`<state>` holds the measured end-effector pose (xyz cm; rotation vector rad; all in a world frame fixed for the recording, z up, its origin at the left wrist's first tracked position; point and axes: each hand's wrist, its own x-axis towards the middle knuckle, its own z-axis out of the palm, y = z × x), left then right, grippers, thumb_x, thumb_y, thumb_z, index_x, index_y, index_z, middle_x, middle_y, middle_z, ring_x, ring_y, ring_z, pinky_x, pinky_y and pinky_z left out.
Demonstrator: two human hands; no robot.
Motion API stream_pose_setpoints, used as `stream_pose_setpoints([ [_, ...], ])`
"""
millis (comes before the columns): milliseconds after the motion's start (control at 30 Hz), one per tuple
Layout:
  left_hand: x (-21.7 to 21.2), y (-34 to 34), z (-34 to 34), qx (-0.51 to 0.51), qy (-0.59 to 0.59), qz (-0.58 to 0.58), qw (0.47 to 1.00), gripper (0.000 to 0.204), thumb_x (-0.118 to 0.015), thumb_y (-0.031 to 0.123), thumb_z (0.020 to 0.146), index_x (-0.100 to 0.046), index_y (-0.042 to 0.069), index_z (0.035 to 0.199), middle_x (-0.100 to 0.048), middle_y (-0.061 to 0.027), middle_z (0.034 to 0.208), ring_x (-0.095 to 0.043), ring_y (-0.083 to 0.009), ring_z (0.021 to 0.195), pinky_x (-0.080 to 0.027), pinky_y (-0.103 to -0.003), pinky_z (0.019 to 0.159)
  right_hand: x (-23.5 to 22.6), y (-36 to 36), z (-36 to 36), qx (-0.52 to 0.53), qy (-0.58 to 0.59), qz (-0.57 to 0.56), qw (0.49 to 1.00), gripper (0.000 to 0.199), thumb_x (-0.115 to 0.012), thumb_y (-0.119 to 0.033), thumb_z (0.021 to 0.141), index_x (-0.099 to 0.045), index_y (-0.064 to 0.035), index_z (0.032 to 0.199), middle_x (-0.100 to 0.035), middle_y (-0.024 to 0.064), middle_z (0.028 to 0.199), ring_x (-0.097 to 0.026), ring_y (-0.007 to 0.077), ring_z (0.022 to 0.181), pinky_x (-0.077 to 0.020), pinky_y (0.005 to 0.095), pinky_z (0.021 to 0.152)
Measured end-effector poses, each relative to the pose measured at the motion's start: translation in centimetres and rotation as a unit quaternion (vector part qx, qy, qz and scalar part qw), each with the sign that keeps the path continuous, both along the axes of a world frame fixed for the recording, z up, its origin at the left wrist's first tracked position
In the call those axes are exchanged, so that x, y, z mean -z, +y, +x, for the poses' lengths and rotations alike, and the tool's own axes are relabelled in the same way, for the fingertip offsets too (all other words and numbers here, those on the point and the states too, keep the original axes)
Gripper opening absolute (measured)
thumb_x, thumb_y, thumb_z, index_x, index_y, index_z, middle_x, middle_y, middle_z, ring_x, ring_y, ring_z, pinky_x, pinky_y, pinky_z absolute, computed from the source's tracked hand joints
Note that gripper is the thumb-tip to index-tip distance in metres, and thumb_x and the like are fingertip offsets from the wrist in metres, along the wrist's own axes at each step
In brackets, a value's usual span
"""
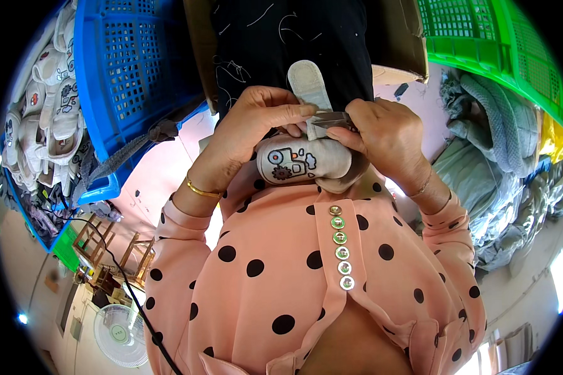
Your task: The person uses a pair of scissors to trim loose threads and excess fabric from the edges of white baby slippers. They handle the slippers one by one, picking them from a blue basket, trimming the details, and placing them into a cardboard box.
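Observation:
A small white child's shoe with a stitched tractor picture on its toe lies across my lap against my shirt. Its pale strap sticks out away from me over my dark trousers. My left hand is closed, thumb and fingers pinching the shoe at the base of the strap. My right hand is wrapped round a pair of metal thread snips. Their blades lie at the shoe's fabric edge, close by my left fingertips. The inner sides of both hands' fingers are partly hidden.
At the left stands a blue plastic crate, with a pile of similar white shoes beyond it. A green crate is at the far right, above heaped grey fabric. Loose threads lie on my trousers. A black cable hangs at the left.

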<state>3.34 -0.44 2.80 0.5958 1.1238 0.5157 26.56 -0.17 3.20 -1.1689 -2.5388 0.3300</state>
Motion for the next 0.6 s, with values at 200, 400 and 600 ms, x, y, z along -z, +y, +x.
stream_pose_setpoints([
  [200,0.4,-0.3,0.0,-0.018,-0.02,-0.029,0.999,0.024,-0.074,0.018,0.084,-0.073,-0.002,0.097,-0.069,-0.0077,0.081,-0.064,-0.0121,0.07,-0.053,-0.023,0.07,0.2,-0.4,-0.1,0.012,0.0,0.007,1.0,0.043,-0.07,-0.048,0.08,-0.048,-0.013,0.069,-0.048,-0.0005,0.057,-0.054,0.0159,0.052,-0.0435,0.0284,0.046],
  [400,0.1,-0.6,0.2,-0.04,-0.037,-0.049,0.997,0.021,-0.074,0.019,0.084,-0.072,0.0,0.092,-0.068,-0.0059,0.079,-0.062,-0.0104,0.071,-0.052,-0.023,0.068,0.7,-0.5,-0.5,0.032,0.036,0.005,0.999,0.042,-0.069,-0.048,0.083,-0.05,-0.0124,0.069,-0.048,0.0015,0.056,-0.054,0.0178,0.05,-0.0424,0.0292,0.045],
  [600,0.6,-1.1,0.4,-0.062,-0.059,-0.082,0.993,0.019,-0.074,0.019,0.085,-0.071,0.001,0.09,-0.066,-0.0045,0.077,-0.06,-0.0087,0.069,-0.05,-0.021,0.065,1.3,-0.6,-1.0,0.129,0.19,-0.191,0.954,0.042,-0.065,-0.049,0.088,-0.055,-0.0116,0.072,-0.05,0.0041,0.053,-0.054,0.022,0.047,-0.0408,0.0325,0.043],
])
